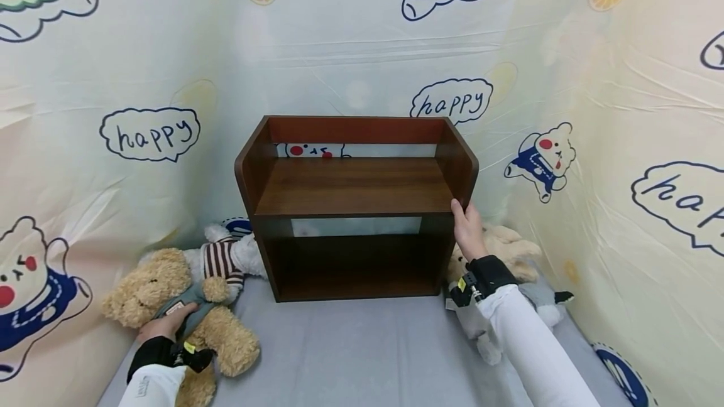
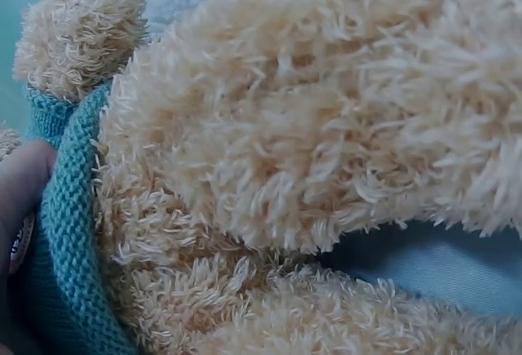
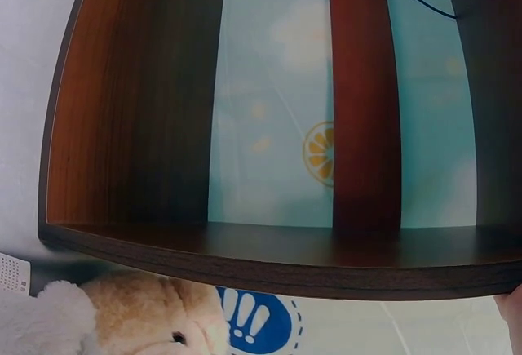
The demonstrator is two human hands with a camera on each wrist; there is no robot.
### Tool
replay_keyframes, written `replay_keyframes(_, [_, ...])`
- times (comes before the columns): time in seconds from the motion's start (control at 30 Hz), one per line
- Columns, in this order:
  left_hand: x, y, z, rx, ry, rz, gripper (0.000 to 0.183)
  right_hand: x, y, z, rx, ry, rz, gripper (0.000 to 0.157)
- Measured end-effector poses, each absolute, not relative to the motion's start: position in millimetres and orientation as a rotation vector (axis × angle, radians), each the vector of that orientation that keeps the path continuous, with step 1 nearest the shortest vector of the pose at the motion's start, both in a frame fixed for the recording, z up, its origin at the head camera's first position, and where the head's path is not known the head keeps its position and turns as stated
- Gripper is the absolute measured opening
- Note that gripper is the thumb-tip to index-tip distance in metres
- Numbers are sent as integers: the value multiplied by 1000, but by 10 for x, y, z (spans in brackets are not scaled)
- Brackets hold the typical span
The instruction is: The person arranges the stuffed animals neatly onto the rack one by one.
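My left hand [image 1: 164, 324] grips the curly tan teddy bear [image 1: 229, 339] at its torso, which wears a knitted blue-green sweater [image 2: 73, 200]. In the left wrist view my thumb [image 2: 24, 179] presses on the sweater; the other fingers are hidden. The bear lies tilted at the left, its head toward the back. At the centre stands a dark brown two-tier wooden shelf [image 1: 356, 187], upright and partly open at the back. On its right side panel [image 3: 269, 269], near the front edge, my right hand [image 1: 468, 231] holds on, thumb toward the inside.
Behind the bear, a grey plush in a striped shirt [image 1: 220, 262] lies against the shelf's left side. To the shelf's right are a beige plush [image 1: 511, 250] and a grey-and-white one [image 1: 481, 331]. A grey sheet [image 1: 356, 350] covers the surface; printed cloth [image 1: 339, 49] hangs around it.
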State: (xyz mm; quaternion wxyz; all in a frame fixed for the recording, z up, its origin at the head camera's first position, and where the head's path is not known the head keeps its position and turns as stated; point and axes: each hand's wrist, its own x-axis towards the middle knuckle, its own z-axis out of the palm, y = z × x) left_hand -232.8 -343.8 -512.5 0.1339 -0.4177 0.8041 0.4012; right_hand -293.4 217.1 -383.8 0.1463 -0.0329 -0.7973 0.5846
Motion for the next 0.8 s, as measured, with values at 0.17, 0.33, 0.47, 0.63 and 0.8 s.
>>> replay_keyframes(0.17, [-2325, -3429, -5199, -1340, 2312, 1336, 102, -2928, 2166, -3834, -99, -2292, 1689, 48])
replay_keyframes(0.33, [-2308, -3376, -5276, -1464, 2279, 1541, 103, -2927, 2167, -3842, -93, -2280, 1681, 46])
replay_keyframes(0.47, [-2296, -3347, -5301, -1511, 2238, 1622, 102, -2927, 2183, -3846, -87, -2276, 1678, 46])
replay_keyframes(0.63, [-2266, -3372, -5327, -1534, 2202, 1753, 105, -2931, 2186, -3844, -85, -2277, 1673, 47])
replay_keyframes(0.8, [-2218, -3422, -5336, -1502, 2231, 1875, 106, -2932, 2178, -3839, -94, -2286, 1685, 47])
